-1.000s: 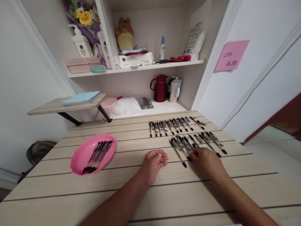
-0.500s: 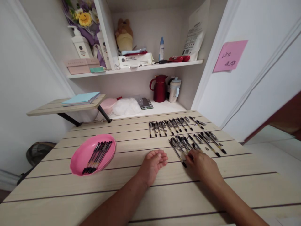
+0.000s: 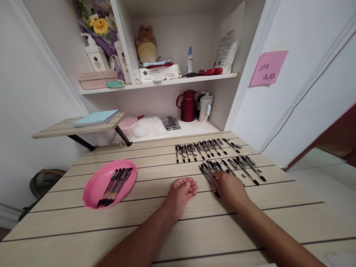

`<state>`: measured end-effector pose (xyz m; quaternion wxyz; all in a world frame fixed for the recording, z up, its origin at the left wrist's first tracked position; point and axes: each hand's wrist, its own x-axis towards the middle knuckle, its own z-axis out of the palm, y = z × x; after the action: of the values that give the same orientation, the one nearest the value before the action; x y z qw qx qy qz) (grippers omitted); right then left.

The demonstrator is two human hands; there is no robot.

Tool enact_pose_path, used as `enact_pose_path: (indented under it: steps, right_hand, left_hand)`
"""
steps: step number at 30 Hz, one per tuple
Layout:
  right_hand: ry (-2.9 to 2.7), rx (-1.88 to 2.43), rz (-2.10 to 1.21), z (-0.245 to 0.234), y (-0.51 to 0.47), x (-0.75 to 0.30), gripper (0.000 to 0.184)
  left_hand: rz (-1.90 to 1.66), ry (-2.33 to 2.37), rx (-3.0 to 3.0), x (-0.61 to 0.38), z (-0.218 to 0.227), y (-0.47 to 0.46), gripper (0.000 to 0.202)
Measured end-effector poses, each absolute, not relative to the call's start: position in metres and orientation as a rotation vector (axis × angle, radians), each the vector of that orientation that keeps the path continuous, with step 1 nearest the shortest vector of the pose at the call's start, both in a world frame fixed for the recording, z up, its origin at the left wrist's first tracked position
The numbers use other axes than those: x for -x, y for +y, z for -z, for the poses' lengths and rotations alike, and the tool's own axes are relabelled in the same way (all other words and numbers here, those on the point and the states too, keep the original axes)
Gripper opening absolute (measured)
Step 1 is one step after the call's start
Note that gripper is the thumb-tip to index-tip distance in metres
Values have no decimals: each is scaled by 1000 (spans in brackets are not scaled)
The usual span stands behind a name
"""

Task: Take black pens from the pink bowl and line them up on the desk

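Observation:
My right hand (image 3: pixel 231 190) reaches into the left end of the front row of black gel pens (image 3: pixel 241 168), its fingers pinched together on a pen (image 3: pixel 207 180). The fingertips are partly hidden by the hand. My left hand (image 3: pixel 182 194) rests on its side on the table, left of that row, fingers loosely curved and apart, with nothing in it. Behind lies a second row of pens (image 3: pixel 205 149), with small loose parts beside them. Several pens (image 3: pixel 116 185) lie together in a pink dish (image 3: pixel 91 185) at the left.
A slatted wooden table (image 3: pixel 155 237) bears everything. A small raised shelf (image 3: pixel 55 128) with blue paper (image 3: pixel 96 118) stands at the back left. Behind, a white cabinet holds a red jug (image 3: pixel 188 106), a cup (image 3: pixel 205 107) and bottles. A pink note (image 3: pixel 269 68) is on the wall.
My right hand has shifted a little to the left and away from me, onto the leftmost pens. My left hand has stayed in place.

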<state>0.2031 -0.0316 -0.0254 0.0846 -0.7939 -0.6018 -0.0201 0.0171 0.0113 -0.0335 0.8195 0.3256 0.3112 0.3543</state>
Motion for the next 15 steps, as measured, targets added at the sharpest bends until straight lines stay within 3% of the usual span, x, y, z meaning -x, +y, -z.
enact_pose_path:
  steps: [15]
  right_hand:
    - [-1788, 2321, 79, 30, -28, -209, 22]
  left_hand:
    - [-745, 677, -708, -17, 31, 11, 29]
